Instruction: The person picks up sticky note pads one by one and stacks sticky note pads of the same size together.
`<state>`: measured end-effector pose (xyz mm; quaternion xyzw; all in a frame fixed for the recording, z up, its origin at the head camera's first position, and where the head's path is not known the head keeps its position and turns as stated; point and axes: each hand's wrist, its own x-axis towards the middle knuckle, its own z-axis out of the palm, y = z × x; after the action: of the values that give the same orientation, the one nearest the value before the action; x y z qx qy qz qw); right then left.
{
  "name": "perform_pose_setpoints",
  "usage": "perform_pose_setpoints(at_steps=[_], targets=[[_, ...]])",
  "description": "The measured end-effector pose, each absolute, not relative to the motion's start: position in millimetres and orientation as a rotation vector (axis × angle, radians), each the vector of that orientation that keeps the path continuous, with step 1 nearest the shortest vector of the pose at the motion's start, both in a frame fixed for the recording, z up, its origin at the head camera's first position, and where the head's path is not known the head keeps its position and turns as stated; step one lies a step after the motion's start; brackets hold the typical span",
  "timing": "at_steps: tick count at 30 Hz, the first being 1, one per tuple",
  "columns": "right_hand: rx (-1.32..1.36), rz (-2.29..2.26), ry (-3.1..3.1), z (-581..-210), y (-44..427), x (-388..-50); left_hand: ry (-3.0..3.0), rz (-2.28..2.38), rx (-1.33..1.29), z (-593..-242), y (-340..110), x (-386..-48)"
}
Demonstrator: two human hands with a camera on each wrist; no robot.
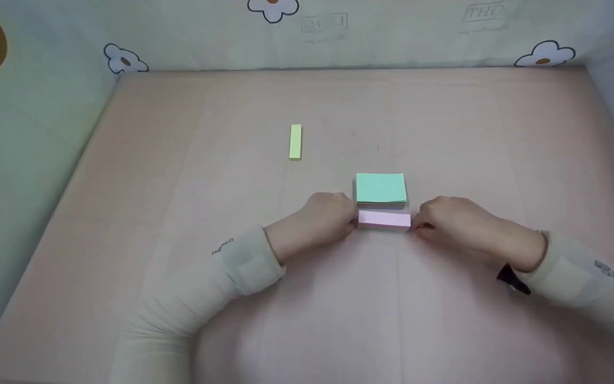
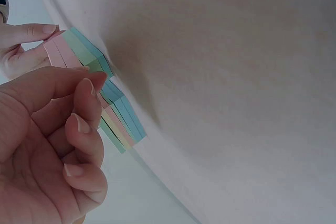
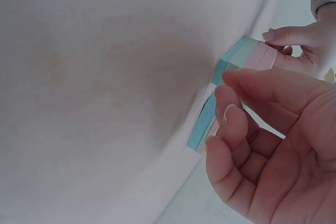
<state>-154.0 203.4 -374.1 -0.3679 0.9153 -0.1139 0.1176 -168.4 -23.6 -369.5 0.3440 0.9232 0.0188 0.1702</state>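
Note:
A narrow stack of sticky notes (image 1: 384,218), pink on top, lies crosswise in front of a wider stack of sticky notes (image 1: 381,188) with a green top. My left hand (image 1: 328,218) pinches the narrow stack's left end, while my right hand (image 1: 453,221) pinches its right end. In the left wrist view, pink, green and blue layers show in the narrow stack (image 2: 76,50), and the wider stack (image 2: 123,121) sits close by it. The right wrist view has both the narrow stack (image 3: 244,56) and the wider stack (image 3: 202,124) partly hidden behind the curled fingers.
A slim yellow-green pad (image 1: 296,142) lies farther back, left of the stacks, on the pinkish table surface (image 1: 232,122). Pale walls (image 1: 392,40) with flower drawings border the table at the back and sides.

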Motion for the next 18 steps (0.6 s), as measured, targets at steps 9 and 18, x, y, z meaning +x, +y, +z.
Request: perform_pose_setpoints(at_steps=[9,18], targets=[[-1.059,-0.368,2.69,-374.6,202.6,-153.5,2.599,0.088,0.963,-371.1,-23.3,-168.9],[-1.02,-0.369,2.687,-372.4,202.8,-153.5,2.6,0.142,0.983,-372.1,-25.2,-170.9]])
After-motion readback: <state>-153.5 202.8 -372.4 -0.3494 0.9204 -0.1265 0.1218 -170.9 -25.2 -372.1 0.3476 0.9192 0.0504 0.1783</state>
